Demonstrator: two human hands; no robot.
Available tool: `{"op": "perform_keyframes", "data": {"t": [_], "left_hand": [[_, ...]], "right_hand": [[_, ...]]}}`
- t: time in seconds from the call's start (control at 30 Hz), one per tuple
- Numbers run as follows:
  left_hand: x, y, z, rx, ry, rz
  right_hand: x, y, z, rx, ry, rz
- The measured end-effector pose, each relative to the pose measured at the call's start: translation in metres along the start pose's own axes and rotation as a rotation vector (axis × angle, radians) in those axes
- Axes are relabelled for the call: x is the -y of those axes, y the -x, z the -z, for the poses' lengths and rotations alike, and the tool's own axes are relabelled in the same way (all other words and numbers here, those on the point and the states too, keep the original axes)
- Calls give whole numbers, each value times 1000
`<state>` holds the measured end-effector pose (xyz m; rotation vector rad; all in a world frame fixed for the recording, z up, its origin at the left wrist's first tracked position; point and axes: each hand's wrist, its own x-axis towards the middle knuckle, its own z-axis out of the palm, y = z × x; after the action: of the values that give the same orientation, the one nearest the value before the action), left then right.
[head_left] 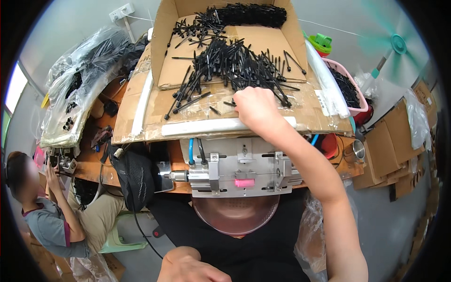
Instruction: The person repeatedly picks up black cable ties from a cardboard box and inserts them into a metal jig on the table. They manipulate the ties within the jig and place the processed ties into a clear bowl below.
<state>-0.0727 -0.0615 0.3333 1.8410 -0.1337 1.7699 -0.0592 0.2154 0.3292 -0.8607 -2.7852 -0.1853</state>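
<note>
Right hand reaching into pile of black plastic rods on cardboard; left hand low, near the body.

Nearest: left hand (188, 268) at the lower edge, half out of view, grip cannot be told, holding nothing that shows. Beyond it a perforated metal bowl (236, 214) sits under the front of a grey metal fixture (242, 167) with a pink part at its middle, on the bench (89, 171). Right hand (253, 108) extends over the fixture, fingers curled shut, knuckles up, at the near edge of the black rods (235, 66); whether it pinches a rod cannot be seen. Rods lie heaped on a flattened cardboard sheet (141, 103) and in the open cardboard box (225, 28) behind. Far right: pink basket (354, 91) with more black pieces. Far left: another person (42, 207) seated at the bench.
</note>
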Motion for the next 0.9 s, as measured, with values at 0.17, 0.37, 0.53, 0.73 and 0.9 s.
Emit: {"op": "perform_keyframes", "data": {"t": [0.17, 0.37, 0.53, 0.73, 0.9], "left_hand": [[6, 42, 52, 178, -370, 386], [32, 31, 185, -301, -1864, 680], [37, 18, 228, -256, -1538, 1084], [70, -5, 224, -53, -1638, 947], [86, -34, 219, -52, -1727, 886]], "right_hand": [[10, -16, 16, 8, -395, -37], [29, -29, 3, 91, -259, 71], [3, 11, 13, -122, -492, 24], [-207, 75, 52, -439, -515, -586], [-340, 52, 37, -401, 104, -750]]}}
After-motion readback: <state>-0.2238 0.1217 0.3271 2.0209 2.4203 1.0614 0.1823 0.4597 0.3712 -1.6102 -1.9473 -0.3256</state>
